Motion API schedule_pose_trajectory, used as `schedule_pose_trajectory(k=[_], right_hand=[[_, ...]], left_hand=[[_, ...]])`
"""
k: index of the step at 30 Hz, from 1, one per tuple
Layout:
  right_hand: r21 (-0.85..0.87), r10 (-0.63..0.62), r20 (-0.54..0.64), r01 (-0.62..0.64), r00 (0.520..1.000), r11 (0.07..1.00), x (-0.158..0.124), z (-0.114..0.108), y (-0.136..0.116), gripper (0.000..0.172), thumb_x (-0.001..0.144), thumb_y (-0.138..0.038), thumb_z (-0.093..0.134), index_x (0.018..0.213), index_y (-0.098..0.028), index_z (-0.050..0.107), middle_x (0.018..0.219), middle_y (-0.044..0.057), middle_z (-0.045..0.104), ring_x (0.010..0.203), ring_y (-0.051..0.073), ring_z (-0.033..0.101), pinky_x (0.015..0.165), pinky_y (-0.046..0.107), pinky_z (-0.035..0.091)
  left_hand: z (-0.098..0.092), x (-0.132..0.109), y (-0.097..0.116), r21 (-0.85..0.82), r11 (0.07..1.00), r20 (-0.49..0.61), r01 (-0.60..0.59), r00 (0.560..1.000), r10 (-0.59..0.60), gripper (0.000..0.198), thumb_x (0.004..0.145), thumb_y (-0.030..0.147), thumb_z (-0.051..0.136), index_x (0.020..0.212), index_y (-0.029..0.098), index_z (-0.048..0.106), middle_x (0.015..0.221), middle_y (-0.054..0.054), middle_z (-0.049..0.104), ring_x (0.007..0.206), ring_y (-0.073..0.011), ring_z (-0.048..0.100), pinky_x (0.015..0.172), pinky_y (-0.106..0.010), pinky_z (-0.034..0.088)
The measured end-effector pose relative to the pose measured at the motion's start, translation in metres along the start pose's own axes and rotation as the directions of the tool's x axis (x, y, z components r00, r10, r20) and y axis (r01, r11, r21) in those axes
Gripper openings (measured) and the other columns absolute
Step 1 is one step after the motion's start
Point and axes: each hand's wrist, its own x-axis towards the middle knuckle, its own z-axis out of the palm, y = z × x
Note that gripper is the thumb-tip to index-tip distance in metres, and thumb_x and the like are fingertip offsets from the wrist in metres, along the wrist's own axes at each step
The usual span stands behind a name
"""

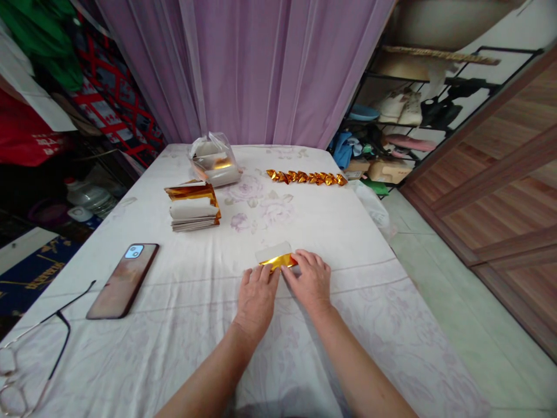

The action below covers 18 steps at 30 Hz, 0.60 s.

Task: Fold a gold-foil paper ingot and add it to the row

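Observation:
A small sheet of gold foil paper [277, 259] with a white back lies on the white flowered tablecloth [304, 220], partly folded over. My left hand [257, 299] rests palm down at its near left edge, fingers stretched out flat on the fold. My right hand [310, 278] lies on its right end, fingertips pressing the paper down. Farther back, a row of several folded gold paper pieces [307, 177] lies in a line. A stack of gold and white sheets [192, 207] sits at the back left.
A clear plastic bag of foil paper [214, 159] stands behind the stack. A phone [123, 280] lies face down at the left, with glasses [26, 360] near the left corner. A purple curtain [261, 69] hangs behind; a shoe rack [409, 116] stands at the right.

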Motion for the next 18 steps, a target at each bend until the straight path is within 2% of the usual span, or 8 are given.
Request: schedule_pose_trajectory(k=[4,8,14,18], right_hand=[[-0.023,-0.025,-0.001,0.025,1.0,0.999,-0.002,-0.001,0.001,0.023,0.086,-0.036,0.067,0.103,-0.021,0.07,0.117,0.007,0.07,0.106,0.024,0.057,0.085,0.036,0.035],[-0.034,-0.063,0.016,0.063,0.998,0.997,-0.002,-0.003,0.002,0.022,0.089,-0.034,0.062,0.106,-0.021,0.07,0.119,0.007,0.069,0.106,0.024,0.057,0.084,0.036,0.035],[-0.053,-0.006,0.036,0.008,0.999,0.999,0.0,-0.004,-0.003,0.02,0.091,-0.036,0.06,0.102,-0.022,0.069,0.118,0.007,0.069,0.106,0.024,0.056,0.084,0.036,0.034],[-0.037,0.009,0.039,-0.007,0.999,0.999,-0.001,-0.003,-0.007,0.024,0.088,-0.039,0.063,0.105,-0.021,0.067,0.12,0.009,0.067,0.108,0.026,0.055,0.084,0.037,0.034]], left_hand=[[0.0,0.005,-0.003,-0.01,1.0,-0.009,-0.012,1.0,0.012,0.04,0.091,0.01,0.051,0.131,0.017,0.055,0.119,-0.011,0.063,0.105,-0.0238,0.058,0.091,-0.041,0.045],[-0.006,0.014,-0.007,-0.024,1.0,0.016,-0.015,1.0,0.015,0.028,0.092,0.014,0.052,0.118,0.017,0.062,0.105,-0.009,0.063,0.095,-0.0232,0.058,0.085,-0.041,0.047],[-0.011,0.013,-0.012,-0.059,0.998,0.029,-0.032,0.999,0.033,0.029,0.092,0.015,0.053,0.117,0.023,0.064,0.115,-0.007,0.065,0.1,-0.0231,0.06,0.085,-0.041,0.047],[-0.009,0.01,-0.012,-0.088,0.996,0.023,0.006,1.0,-0.004,0.029,0.092,0.016,0.055,0.117,0.027,0.066,0.118,-0.006,0.066,0.102,-0.0241,0.061,0.086,-0.041,0.046]])
